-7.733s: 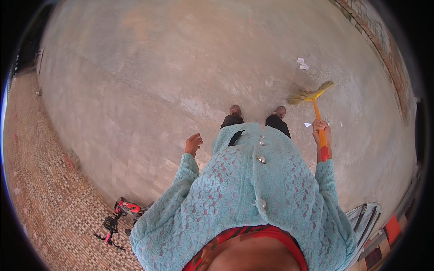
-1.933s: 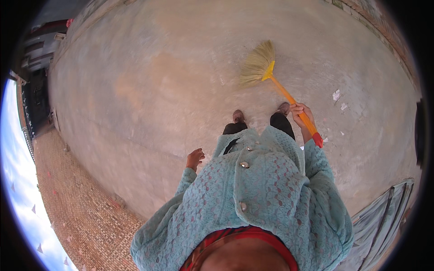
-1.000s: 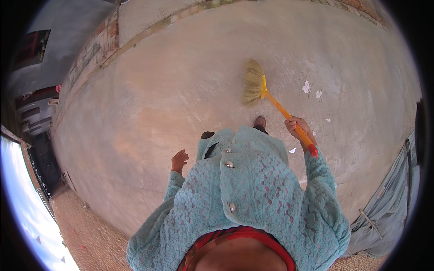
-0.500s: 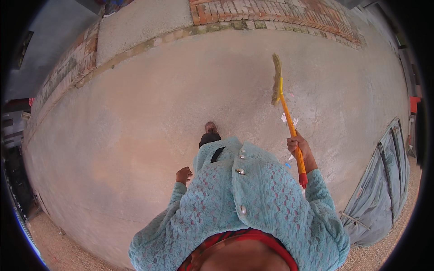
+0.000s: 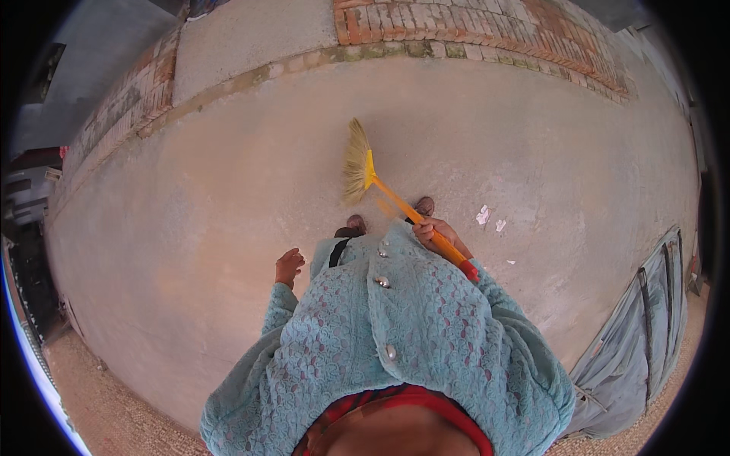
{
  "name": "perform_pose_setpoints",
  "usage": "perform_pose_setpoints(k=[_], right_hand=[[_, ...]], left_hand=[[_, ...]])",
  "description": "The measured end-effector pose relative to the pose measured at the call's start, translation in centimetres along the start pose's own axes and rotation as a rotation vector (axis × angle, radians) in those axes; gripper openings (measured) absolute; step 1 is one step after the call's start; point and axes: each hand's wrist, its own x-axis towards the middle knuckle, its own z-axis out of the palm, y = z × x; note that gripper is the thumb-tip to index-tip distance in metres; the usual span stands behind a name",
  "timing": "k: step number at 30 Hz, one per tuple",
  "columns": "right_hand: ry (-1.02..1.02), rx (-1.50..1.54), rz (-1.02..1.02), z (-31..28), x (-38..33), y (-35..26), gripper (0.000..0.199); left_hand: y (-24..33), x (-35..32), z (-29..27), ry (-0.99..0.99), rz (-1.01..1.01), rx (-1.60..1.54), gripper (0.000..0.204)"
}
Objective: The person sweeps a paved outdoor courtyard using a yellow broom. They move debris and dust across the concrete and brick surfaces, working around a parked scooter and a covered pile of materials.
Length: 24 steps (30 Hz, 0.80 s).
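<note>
Just ahead of the person's feet, near the middle of the view, a broom [image 5: 395, 199] slants across the concrete floor [image 5: 228, 167], its straw-coloured bristles [image 5: 355, 167] fanned toward the person's left; whether they press on the ground or hang just above it, I cannot tell. A yellow collar [image 5: 370, 169] joins them to an orange handle [image 5: 449, 249], which runs back toward the person and ends in a red cap [image 5: 469, 270]. The right hand [image 5: 435, 231] is wrapped around this handle, fingers closed on it, in front of the jacket's lower edge. Well apart from the broom, the left hand [image 5: 288, 266] hangs out to the side, its fingers loosely bent and parted. Between the 2 hands spreads a pale blue, textured jacket [image 5: 426, 319] with shiny buttons [image 5: 382, 282], and 2 brown shoes [image 5: 425, 205] peek out past its hem. To the right lie 2 white paper scraps [image 5: 483, 215] near each other, with 1 smaller bit [image 5: 511, 262] closer to the person. Farther right slumps a grey sheet [image 5: 620, 372]; across the far side runs weathered brickwork [image 5: 471, 30].
</note>
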Motion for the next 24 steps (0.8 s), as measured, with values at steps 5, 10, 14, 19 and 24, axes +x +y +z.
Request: perform_pose_setpoints(k=[5,10,14,19,24], right_hand=[[-0.114,0.106,-0.223,-3.7,-1.5,-6.0,0.011],[-0.031,0.078,-0.467,-4.9,-9.6,-9.9,0.010],[0.145,-0.162,-0.681,-1.8,-12.4,-9.2,0.011],[0.189,-0.300,-0.771,1.9,-12.4,-4.3,0.016],[-0.046,-0.108,-0.521,4.0,-11.1,-0.8,0.010]], left_hand=[[-12.4,-2.3,-4.4,-0.172,0.468,1.359,0.002],[-6.6,-3.0,-0.9,-0.155,0.210,0.712,0.007],[1.6,-1.9,2.3,-0.026,0.009,0.139,0.024],[0.7,0.8,2.6,-0.074,-0.090,-0.174,0.030],[-0.8,-0.9,2.8,-0.012,-0.272,-0.148,0.029]])
